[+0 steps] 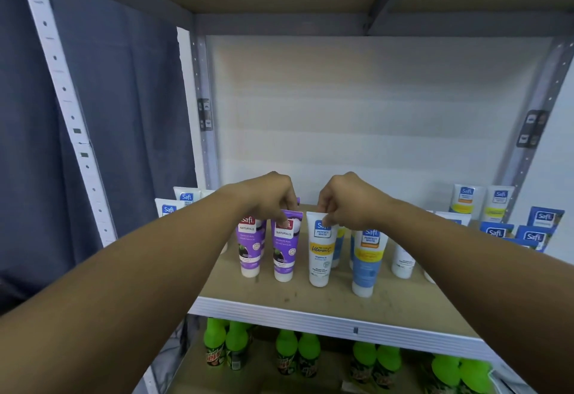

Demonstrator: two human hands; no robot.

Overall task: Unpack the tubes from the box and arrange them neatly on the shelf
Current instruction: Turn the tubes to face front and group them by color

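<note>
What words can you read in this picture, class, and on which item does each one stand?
"Safi NATURALS": two purple tubes; the left hand pinches the second.
"Safi PERFECT WHITE", "Vitamin C": white tube, pinched by the right hand.
"Safi PERFECT WHITE": blue-and-white tube.
"Safi": rear tubes on the left and right, and blue boxes.
Smaller print and the green bottles' labels: too blurred.

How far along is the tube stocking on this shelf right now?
Well underway. Several tubes already stand cap-down on the shelf: a purple tube, a blue tube and more behind. In hand: the left hand pinches the top of a second purple tube, and the right hand pinches the yellow-label tube, both standing in the front row. The box is out of view, so what remains is unclear.
</note>
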